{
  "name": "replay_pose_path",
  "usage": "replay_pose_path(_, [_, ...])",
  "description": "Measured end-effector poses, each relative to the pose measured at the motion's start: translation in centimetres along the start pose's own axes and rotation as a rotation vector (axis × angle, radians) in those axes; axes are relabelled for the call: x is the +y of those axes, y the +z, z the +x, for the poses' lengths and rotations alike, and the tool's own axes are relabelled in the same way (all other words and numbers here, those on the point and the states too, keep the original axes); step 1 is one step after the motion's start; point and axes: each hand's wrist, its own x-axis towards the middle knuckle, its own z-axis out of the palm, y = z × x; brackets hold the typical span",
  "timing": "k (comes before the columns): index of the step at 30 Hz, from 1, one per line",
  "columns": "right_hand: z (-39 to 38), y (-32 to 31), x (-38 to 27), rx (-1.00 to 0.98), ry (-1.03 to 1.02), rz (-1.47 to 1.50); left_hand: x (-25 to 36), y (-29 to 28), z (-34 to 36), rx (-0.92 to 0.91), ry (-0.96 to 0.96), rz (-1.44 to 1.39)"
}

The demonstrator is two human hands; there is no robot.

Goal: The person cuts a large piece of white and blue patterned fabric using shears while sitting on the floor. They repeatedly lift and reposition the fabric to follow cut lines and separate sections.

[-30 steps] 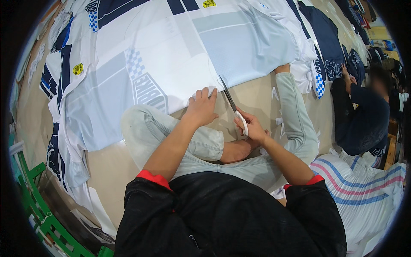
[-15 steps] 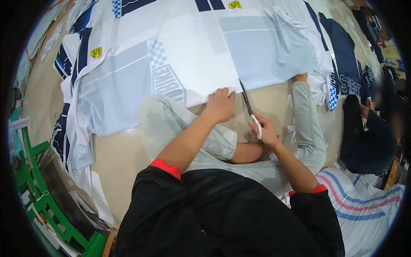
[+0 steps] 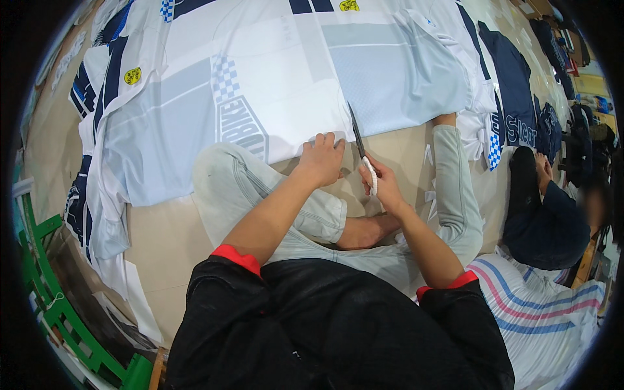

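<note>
I sit on the floor in pale jeans, knees apart, before a large sheet of printed fabric in white, pale blue and navy panels. My left hand presses flat on the fabric's near edge. My right hand is shut on a pair of scissors with a white handle; the dark blades point away from me and cut into the fabric edge just right of my left hand.
Narrow white offcuts lie on the beige floor by my right leg. Another person in dark clothes sits at the right beside navy printed fabric. A striped cloth lies at lower right. A green frame stands at the left.
The view has shifted, so hands and fabric sit slightly lower and further right in the picture. The scissors stay in the cut at the fabric edge, and my left hand still presses beside them.
</note>
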Motion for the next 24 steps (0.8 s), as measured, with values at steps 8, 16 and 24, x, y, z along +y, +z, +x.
replay_pose_path(8, [0.6,0.2,0.7,0.009,-0.055,-0.031,-0.2,0.3,0.1,0.029,0.006,-0.011])
replay_pose_path(16, [0.5,0.1,-0.2,-0.024,-0.019,-0.039,-0.3,0.3,0.1,0.049,0.011,-0.020])
replay_pose_path(24, [3.3,-0.1,-3.4,-0.034,0.004,0.027,-0.2,-0.1,0.2,0.007,-0.001,-0.023])
